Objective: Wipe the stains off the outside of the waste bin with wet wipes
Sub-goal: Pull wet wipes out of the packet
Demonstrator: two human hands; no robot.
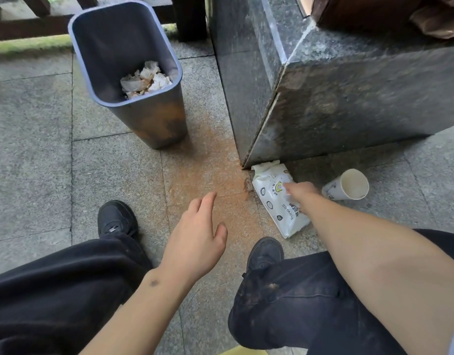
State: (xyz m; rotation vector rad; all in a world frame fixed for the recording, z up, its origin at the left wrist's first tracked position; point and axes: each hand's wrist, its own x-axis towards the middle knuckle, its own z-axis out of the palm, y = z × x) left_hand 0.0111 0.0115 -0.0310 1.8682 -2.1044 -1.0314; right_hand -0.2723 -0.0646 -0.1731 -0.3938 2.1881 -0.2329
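Dark trouser legs frame the bottom of the view, and between them the left hand point(195, 234) hangs above the floor point(41, 162) with fingers straight and relaxed, holding nothing. To the right of it the right hand point(301, 192) reaches down onto the wet wipes pack point(274, 198); its fingertips sit at the pack's top face where the opening would be, but blur hides whether they pinch a wipe or only touch the film, so I cannot tell its grip

Judging by this, the step in hand is fetching a wipe — the wiping itself is not yet begun. The next move calls for pulling a single sheet free, probably with the left hand steadying the pack, then carrying it to the bin

Taking the pack as the landmark: it is a soft, glossy white plastic pouch with printed badges, lying flat against the foot of a speckled, polished granite block point(348, 98). Just right of the pack lies a tipped paper cup point(348, 185), white and thin-walled. Well up and left of the pack stands the waste bin point(149, 116), a smooth grey-blue plastic tub with rounded corners, crumpled paper inside and a rusty orange-brown smear across its lower outside wall. A similar orange tint stains the rough granite floor between bin and pack
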